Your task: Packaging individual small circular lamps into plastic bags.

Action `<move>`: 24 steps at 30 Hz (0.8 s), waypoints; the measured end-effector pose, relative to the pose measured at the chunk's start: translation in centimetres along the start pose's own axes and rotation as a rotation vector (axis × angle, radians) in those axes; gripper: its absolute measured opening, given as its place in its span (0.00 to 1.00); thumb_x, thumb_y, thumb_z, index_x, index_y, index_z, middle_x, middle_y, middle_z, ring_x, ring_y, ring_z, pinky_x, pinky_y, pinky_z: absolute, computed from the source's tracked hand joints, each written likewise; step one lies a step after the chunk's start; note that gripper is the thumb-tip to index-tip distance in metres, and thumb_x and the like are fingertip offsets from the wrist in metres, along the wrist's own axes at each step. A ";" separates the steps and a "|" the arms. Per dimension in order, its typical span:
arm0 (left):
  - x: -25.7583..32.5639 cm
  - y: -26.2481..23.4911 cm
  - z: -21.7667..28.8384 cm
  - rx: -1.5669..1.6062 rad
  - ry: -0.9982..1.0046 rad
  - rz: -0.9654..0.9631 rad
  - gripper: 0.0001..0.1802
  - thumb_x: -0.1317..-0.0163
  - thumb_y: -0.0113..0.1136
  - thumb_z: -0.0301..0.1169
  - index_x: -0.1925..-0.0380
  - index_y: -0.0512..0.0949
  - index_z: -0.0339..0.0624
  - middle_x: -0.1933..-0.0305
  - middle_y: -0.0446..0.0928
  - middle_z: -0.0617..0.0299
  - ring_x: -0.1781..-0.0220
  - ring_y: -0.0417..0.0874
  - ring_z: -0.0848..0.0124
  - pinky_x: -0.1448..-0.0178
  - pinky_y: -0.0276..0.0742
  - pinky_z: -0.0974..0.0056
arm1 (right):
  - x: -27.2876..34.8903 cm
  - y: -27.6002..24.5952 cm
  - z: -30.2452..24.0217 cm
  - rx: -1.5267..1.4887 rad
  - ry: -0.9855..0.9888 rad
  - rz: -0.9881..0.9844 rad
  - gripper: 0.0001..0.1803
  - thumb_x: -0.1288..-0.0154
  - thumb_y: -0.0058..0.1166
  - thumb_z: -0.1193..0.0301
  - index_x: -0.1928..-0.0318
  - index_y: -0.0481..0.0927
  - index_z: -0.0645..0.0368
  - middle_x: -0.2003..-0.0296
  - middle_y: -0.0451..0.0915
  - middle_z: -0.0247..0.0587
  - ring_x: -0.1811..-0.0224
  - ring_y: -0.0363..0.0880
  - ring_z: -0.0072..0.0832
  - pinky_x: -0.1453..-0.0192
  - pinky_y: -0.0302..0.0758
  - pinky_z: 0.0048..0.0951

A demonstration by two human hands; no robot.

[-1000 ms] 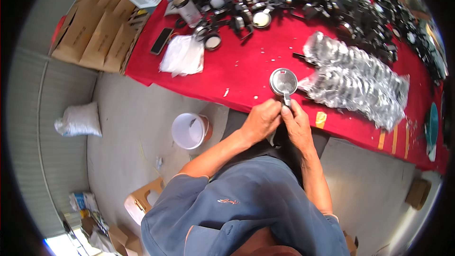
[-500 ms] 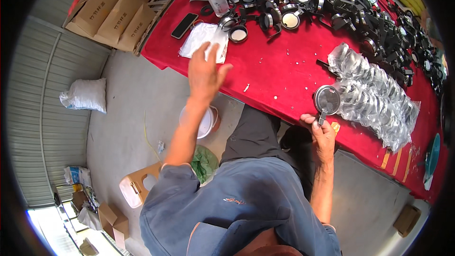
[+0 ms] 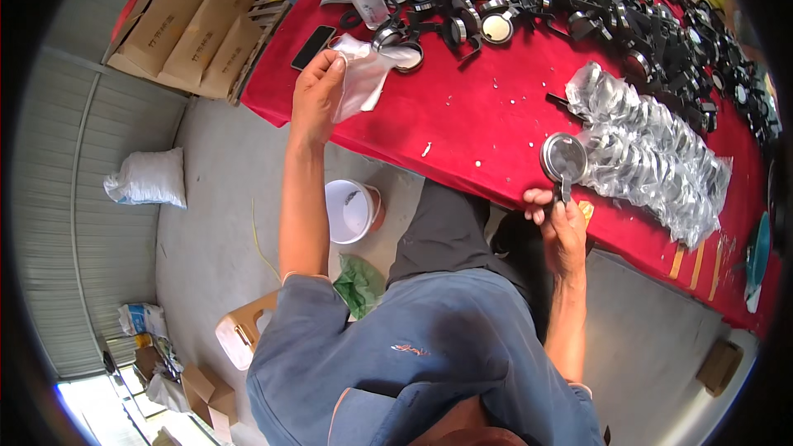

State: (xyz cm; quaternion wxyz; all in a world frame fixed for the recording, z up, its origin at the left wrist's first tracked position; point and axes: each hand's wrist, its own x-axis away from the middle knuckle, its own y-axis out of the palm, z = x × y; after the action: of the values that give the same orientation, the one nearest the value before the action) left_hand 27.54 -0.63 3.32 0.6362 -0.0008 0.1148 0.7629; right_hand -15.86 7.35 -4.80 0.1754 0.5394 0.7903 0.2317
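Note:
Pinched by its edge between the fingers and thumb of my left hand (image 3: 314, 103) is a thin translucent plastic bag (image 3: 362, 83), raised at the left side of the table. My right hand (image 3: 563, 231) grips the black handle of a round cup lid (image 3: 564, 157) with a silver rim, holding it over the table's front edge. Just right of that lid lie rows of lids wrapped in clear plastic (image 3: 636, 149). Beyond the bag, a few loose lids (image 3: 408, 56) sit on the red cloth.
A big heap of black-and-silver lids (image 3: 578, 4) covers the back of the red table (image 3: 462, 116). A clear jar (image 3: 364, 0) and a phone (image 3: 313, 48) are at its left. On the floor stand a white bucket (image 3: 349, 213) and, farther left, cardboard cartons (image 3: 169, 29).
My left hand has closed on a plastic bag from the stack and lifted it, shifting left. My right hand still holds the lid, which has tilted slightly.

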 end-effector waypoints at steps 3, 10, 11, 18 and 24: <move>1.8 4.3 1.5 0.229 -0.090 -0.138 0.11 0.20 0.54 0.32 0.47 0.76 0.37 0.44 0.85 0.51 0.47 0.89 0.65 0.40 0.85 0.60 | -1.0 0.6 0.1 0.099 0.040 0.053 0.22 0.20 0.59 0.59 0.43 0.81 0.69 0.46 0.85 0.46 0.59 0.74 0.22 0.46 0.76 0.30; 4.1 10.0 -0.9 0.638 -0.239 -0.350 0.16 0.21 0.51 0.32 0.41 0.73 0.33 0.39 0.82 0.47 0.41 0.87 0.61 0.36 0.84 0.57 | -3.2 2.1 0.5 0.107 0.093 0.079 0.47 0.37 0.77 0.58 0.26 0.68 0.69 0.31 0.76 0.49 0.57 0.73 0.18 0.39 0.75 0.29; 4.2 10.7 -1.2 0.693 -0.252 -0.383 0.20 0.22 0.51 0.32 0.37 0.73 0.31 0.37 0.81 0.47 0.38 0.86 0.59 0.32 0.82 0.56 | -3.4 2.5 0.4 0.071 0.085 0.053 0.48 0.38 0.78 0.57 0.26 0.68 0.69 0.31 0.76 0.48 0.56 0.73 0.17 0.38 0.75 0.29; 4.5 14.1 -4.0 0.604 -0.370 -0.298 0.11 0.20 0.53 0.31 0.46 0.78 0.37 0.52 0.84 0.58 0.53 0.88 0.68 0.46 0.87 0.62 | -3.7 4.1 -0.5 -0.162 0.048 0.147 0.26 0.28 0.69 0.70 0.35 0.77 0.66 0.44 0.85 0.40 0.41 0.83 0.26 0.33 0.78 0.33; 4.4 13.5 -7.5 -0.781 0.211 0.122 0.15 0.24 0.60 0.33 0.44 0.80 0.34 0.49 0.83 0.53 0.52 0.84 0.63 0.45 0.80 0.59 | -3.3 2.0 1.4 -0.059 -0.043 0.255 0.15 0.30 0.69 0.76 0.45 0.83 0.62 0.52 0.87 0.35 0.51 0.84 0.22 0.41 0.79 0.29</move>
State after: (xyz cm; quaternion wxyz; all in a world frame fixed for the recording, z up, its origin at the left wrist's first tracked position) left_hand 12.53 0.15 -2.26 0.5261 -0.3140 -0.1190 0.7813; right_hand -12.43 5.18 -4.79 0.1772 0.6351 0.7042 0.2635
